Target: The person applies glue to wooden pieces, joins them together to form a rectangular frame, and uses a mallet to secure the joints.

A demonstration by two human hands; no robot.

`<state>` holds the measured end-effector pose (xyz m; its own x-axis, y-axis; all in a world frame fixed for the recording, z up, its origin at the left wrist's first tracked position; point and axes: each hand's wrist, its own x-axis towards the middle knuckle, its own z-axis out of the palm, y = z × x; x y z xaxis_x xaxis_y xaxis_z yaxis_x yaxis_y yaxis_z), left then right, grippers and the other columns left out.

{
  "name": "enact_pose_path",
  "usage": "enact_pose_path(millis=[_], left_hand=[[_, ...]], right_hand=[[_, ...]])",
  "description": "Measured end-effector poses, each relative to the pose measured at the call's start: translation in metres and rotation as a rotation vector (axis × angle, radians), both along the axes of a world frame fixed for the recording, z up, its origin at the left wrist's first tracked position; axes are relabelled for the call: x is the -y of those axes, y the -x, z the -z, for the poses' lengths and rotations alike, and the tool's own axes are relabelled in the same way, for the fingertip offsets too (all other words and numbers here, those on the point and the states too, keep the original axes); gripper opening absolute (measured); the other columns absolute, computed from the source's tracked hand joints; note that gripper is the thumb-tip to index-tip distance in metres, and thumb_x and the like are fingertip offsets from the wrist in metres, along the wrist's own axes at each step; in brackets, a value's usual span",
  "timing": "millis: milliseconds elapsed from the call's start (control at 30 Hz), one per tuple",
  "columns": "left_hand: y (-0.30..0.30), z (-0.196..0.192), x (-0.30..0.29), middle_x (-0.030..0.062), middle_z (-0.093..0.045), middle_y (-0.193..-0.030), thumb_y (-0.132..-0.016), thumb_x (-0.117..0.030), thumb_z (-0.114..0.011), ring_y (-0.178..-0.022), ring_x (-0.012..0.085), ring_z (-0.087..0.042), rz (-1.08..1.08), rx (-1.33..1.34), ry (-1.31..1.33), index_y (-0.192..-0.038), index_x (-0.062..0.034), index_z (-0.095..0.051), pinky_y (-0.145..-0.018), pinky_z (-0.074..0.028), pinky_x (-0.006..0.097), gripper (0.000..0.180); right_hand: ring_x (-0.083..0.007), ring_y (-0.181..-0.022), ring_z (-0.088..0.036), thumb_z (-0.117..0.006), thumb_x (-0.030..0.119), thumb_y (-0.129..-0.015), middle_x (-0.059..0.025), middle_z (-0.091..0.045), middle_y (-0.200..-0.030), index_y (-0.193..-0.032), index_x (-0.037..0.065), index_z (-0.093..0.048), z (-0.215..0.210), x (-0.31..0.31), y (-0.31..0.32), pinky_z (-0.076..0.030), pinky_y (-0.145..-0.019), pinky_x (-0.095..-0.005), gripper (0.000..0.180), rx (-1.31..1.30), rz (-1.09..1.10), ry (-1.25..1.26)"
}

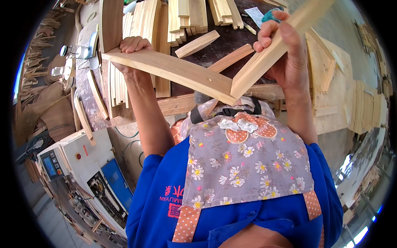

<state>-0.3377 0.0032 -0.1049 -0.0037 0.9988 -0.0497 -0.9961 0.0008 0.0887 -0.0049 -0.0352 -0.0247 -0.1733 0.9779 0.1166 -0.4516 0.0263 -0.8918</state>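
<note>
Three pale wooden boards meet at corners like part of a frame, held up over the work table. My left hand (135,44) is closed round the near board (173,72), close to its corner with the left board (111,25). My right hand (292,62) grips the right board (275,47), with the thumb on its near side and the fingers curled at its far side. At the lower corner, the right board's end touches the near board's end. The far ends of the left and right boards run out of view at the top.
Stacked wooden strips (186,20) and a loose short piece (197,43) lie on the dark tabletop (182,84). Glass jars (76,51) stand at the left. A white machine (78,153) with a control panel is at lower left. Plywood (331,101) bearing offcuts is at the right.
</note>
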Motion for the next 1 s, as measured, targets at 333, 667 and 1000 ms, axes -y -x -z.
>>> enact_pose_path(millis=[333, 667, 1000], left_hand=[[-0.013, -0.026, 0.004, -0.0057, -0.041, -0.050, -0.077, -0.020, -0.055, -0.044, 0.0084, -0.043, -0.156, -0.150, -0.015, -0.062, -0.0124, -0.042, -0.049, -0.036, 0.023, 0.021], [-0.011, -0.030, 0.003, -0.0064, -0.044, -0.045, -0.079, -0.028, -0.054, -0.040, 0.0090, -0.045, -0.222, -0.122, -0.002, -0.054, -0.0133, -0.045, -0.046, -0.037, 0.023, 0.030], [0.000, -0.029, 0.008, -0.0053, -0.045, -0.048, -0.081, -0.026, -0.054, -0.042, 0.0097, -0.046, -0.119, -0.020, 0.023, -0.058, -0.0127, -0.045, -0.047, -0.036, 0.024, 0.028]], right_hand=[[-0.0208, -0.100, -0.059, -0.068, 0.026, -0.081, -0.0179, -0.057, -0.115, -0.138, 0.001, -0.030, 0.011, 0.010, 0.007, -0.048, -0.086, -0.0334, 0.073, 0.101, -0.130, 0.100], [-0.0258, -0.121, -0.050, -0.072, 0.013, -0.062, -0.0172, -0.054, -0.126, -0.145, 0.011, -0.028, 0.016, 0.028, 0.002, -0.036, -0.105, -0.0396, 0.094, 0.173, -0.363, 0.149], [-0.0243, -0.110, -0.059, -0.082, 0.014, -0.065, -0.0108, -0.061, -0.111, -0.141, 0.008, -0.030, 0.013, 0.022, 0.005, -0.045, -0.097, -0.0376, 0.093, 0.039, -0.480, 0.028]])
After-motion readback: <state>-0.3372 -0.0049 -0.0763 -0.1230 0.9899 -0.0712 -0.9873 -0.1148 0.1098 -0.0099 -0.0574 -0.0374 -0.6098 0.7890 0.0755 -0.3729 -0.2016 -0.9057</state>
